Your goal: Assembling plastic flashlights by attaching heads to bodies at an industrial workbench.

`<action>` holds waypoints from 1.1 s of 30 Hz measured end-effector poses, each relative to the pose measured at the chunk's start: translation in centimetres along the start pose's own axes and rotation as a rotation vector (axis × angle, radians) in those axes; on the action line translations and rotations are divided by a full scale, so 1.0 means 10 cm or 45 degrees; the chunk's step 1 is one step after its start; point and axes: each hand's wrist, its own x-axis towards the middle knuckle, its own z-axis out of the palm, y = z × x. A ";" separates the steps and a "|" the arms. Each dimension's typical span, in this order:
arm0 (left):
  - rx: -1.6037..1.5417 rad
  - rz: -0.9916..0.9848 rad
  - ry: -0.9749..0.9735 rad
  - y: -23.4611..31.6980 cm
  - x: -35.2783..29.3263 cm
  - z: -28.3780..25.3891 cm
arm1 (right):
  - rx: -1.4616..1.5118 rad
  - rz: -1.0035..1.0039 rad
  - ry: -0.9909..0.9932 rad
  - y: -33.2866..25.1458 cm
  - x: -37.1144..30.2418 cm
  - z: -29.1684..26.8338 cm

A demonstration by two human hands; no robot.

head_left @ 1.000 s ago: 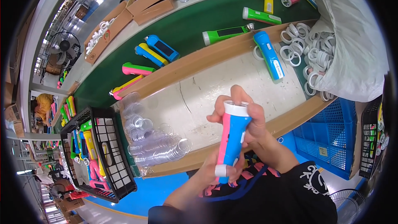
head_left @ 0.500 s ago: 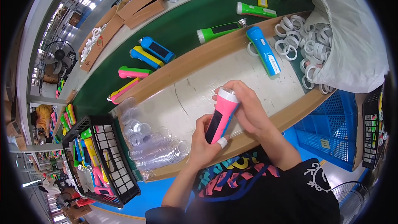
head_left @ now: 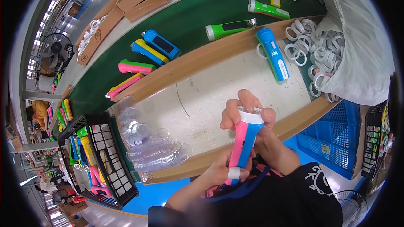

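Note:
A pink and blue flashlight (head_left: 243, 145) with a white ring around its head is held up in front of my chest. My left hand (head_left: 225, 169), with white tape around one finger, closes around the lower body. Around the white head ring curl the fingers of my right hand (head_left: 256, 113). A blue flashlight (head_left: 273, 54) lies on the tray at the right, beside loose white rings (head_left: 322, 54). Stacks of clear round lenses (head_left: 162, 157) fill the tray's left end.
The cardboard-edged tray (head_left: 202, 96) sits before me. Behind it, several flashlights (head_left: 160, 44) lie on the green belt (head_left: 189, 21). A black crate (head_left: 111, 159) of flashlights stands left, a blue crate (head_left: 330, 138) right. A white sack (head_left: 357, 38) hangs at the right.
The flashlight has turned, its pink and blue seam now showing instead of the dark panel. It has moved right and lower, and my right fingers now wrap its head ring.

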 end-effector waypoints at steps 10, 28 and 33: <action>1.587 0.541 0.811 0.14 0.20 -0.35 | -1.091 0.007 0.897 -0.08 0.00 0.15; 0.655 0.711 0.744 1.61 0.81 -0.86 | -4.007 -0.058 0.376 -1.03 0.50 -0.66; 1.879 0.689 1.200 1.81 -0.02 -1.16 | -3.985 -0.117 0.359 -1.22 0.32 -0.73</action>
